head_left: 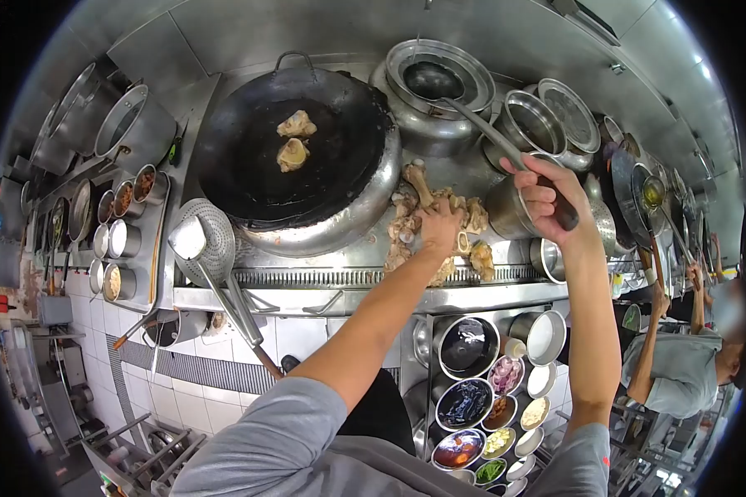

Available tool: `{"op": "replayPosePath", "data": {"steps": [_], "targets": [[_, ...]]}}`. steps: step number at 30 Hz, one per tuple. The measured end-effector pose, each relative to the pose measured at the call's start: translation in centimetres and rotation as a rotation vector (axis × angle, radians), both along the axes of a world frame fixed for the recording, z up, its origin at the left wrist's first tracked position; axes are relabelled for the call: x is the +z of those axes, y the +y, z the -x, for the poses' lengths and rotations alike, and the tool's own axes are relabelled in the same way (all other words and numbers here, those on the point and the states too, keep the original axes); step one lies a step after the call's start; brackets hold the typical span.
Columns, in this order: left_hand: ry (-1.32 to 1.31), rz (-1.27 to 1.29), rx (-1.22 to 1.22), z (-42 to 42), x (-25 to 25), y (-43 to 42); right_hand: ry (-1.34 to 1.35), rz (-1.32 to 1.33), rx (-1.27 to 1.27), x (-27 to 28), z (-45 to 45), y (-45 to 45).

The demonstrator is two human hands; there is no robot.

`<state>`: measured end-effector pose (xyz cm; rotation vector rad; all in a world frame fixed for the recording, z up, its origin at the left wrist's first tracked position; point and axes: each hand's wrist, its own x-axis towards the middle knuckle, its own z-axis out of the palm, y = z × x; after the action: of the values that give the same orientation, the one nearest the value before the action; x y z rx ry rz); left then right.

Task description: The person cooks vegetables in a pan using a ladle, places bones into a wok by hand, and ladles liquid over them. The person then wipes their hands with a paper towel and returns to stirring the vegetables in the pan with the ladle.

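Resting on meaty bones (420, 184), the left hand (439, 228) has fingers loosely spread, the wok (265, 195) left of them; the right hand's (549, 197) fingers wrap the ladle (482, 126).

Bones (402, 225) on counter (464, 170), wok (261, 178) to their left, two chunks (296, 125) in wok, pot (427, 137) behind bones, skimmer (215, 224) before wok's left side, spatula (188, 238) on skimmer, tray (159, 240) farther left, cups (126, 239) on tray, bowls (469, 378) before counter, right of centre

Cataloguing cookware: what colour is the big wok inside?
The wok is black inside; see head view.
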<state>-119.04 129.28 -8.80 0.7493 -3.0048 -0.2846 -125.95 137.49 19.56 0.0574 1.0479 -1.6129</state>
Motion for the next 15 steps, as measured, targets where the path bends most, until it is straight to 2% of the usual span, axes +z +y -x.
{"op": "replayPosePath", "data": {"steps": [1,3,5,7,8,10,11,13,14,15], "targets": [[0.001,-0.006,-0.009,-0.3,0.3,-0.2,0.001,-0.006,-0.009,0.4,-0.6,0.5],[0.117,-0.248,-0.109,-1.2,0.8,-1.3,-0.002,0.007,0.024,0.8,-1.4,1.7],[0.137,-0.29,-0.13,-1.4,1.4,-2.3,-0.049,0.001,0.054,1.2,-2.2,3.2],[0.392,-0.535,-0.014,-1.9,2.3,-3.6,-0.016,-0.044,0.065,1.2,-3.0,4.5],[0.387,-0.539,-0.02,-2.0,2.9,-4.3,0.018,-0.085,0.057,1.3,-3.4,5.0],[0.79,-0.486,0.1,-1.8,3.9,-6.6,0.089,-0.156,0.058,1.8,-4.4,5.6],[0.788,-0.474,0.11,-1.3,3.7,-8.2,0.163,-0.228,0.065,2.2,-4.9,5.7],[0.866,-1.184,0.235,-1.1,5.4,-10.8,0.192,-0.265,0.073,2.8,-5.3,6.2],[0.868,-1.41,0.29,-1.4,6.0,-11.2,0.221,-0.279,0.086,3.4,-5.5,6.3],[0.878,-1.403,0.293,-1.8,7.7,-11.8,0.251,-0.292,0.096,4.2,-5.7,6.3]]}}
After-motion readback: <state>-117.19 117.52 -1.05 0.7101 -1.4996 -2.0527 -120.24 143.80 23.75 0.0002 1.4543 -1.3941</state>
